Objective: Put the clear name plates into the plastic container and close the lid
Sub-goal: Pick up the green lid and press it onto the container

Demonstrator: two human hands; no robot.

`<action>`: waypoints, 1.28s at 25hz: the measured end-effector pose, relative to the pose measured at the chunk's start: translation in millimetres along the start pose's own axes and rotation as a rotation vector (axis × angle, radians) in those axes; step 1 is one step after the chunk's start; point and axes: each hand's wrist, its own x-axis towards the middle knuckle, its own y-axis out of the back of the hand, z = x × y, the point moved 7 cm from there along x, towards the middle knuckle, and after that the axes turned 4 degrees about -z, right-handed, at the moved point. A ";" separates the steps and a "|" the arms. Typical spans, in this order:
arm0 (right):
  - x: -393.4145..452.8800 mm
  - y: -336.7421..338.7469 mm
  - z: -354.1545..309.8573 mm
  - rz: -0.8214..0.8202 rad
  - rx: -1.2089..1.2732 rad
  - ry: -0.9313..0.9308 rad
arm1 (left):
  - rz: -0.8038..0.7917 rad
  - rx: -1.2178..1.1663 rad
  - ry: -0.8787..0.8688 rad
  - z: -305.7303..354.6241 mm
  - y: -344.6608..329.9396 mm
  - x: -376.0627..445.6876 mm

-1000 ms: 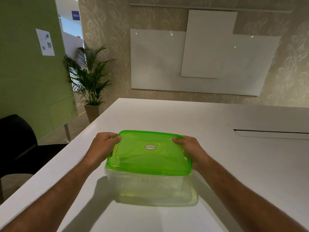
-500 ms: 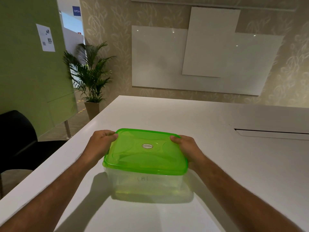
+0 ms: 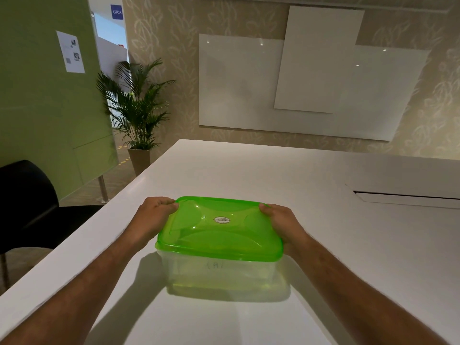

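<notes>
A clear plastic container (image 3: 219,275) stands on the white table (image 3: 336,257) in front of me, with a translucent green lid (image 3: 219,227) lying on top of it. My left hand (image 3: 154,215) grips the lid's far left corner, thumb pressing on top. My right hand (image 3: 281,222) grips the far right corner the same way. The front wall bears faint handwritten marks. I cannot make out any clear name plates through the walls.
A slot with a flap (image 3: 408,199) is cut into the table at the right. A black chair (image 3: 27,207) stands left of the table, a potted palm (image 3: 137,113) beyond it. White boards (image 3: 298,85) hang on the far wall.
Both hands stay on the lid's far corners. The container and hands sit slightly further left in view, mostly from the head camera shifting.
</notes>
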 end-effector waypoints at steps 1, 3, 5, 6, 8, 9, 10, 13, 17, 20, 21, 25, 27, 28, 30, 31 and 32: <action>0.4 0.2 0.8 0.001 -0.004 -0.001 | -0.004 -0.001 0.009 -1.0 0.2 -0.1; 1.5 1.1 2.4 0.003 -0.011 -0.015 | -0.007 0.003 0.016 -0.2 0.0 -0.8; 2.5 2.5 4.8 0.009 -0.004 -0.059 | -0.008 0.033 0.030 4.0 0.1 0.5; 2.6 3.3 6.0 0.015 0.002 -0.088 | -0.008 0.062 0.046 7.9 -0.9 1.7; 3.0 3.5 7.5 0.014 0.016 -0.134 | -0.027 0.154 0.089 11.6 -5.4 8.8; 3.4 2.7 8.2 0.005 0.027 -0.148 | -0.050 0.227 0.089 12.8 -8.7 14.3; 2.7 1.7 8.9 -0.003 0.039 -0.162 | -0.056 0.311 0.086 14.4 -11.2 18.5; 1.0 -1.3 10.7 -0.037 0.070 -0.185 | -0.032 0.453 0.091 12.5 -13.4 29.6; 3.0 0.1 10.8 -0.052 0.064 -0.161 | -0.107 0.268 0.196 -1.8 -20.9 34.1; 5.1 -0.4 12.0 -0.057 0.078 -0.147 | -0.141 0.114 0.241 -13.3 -22.6 38.0; 5.6 -0.5 11.6 -0.057 0.076 -0.139 | -0.139 0.088 0.235 -15.0 -22.5 39.9; 10.8 1.2 12.2 -0.041 0.032 -0.108 | -0.129 0.057 0.211 -16.7 -23.3 44.4; 12.1 1.2 11.5 -0.041 0.026 -0.094 | -0.125 0.053 0.203 -18.4 -23.0 46.7; 11.5 1.2 11.2 -0.039 0.020 -0.093 | -0.124 0.049 0.203 -18.9 -22.9 47.2; 9.2 2.1 10.5 -0.025 0.004 -0.094 | -0.119 0.048 0.198 -16.4 -22.6 46.0; 9.1 2.3 10.9 -0.030 0.000 -0.097 | -0.117 0.045 0.194 -15.6 -22.4 45.6; 7.7 2.5 9.3 -0.020 -0.008 -0.088 | -0.115 0.045 0.189 -14.5 -22.6 45.6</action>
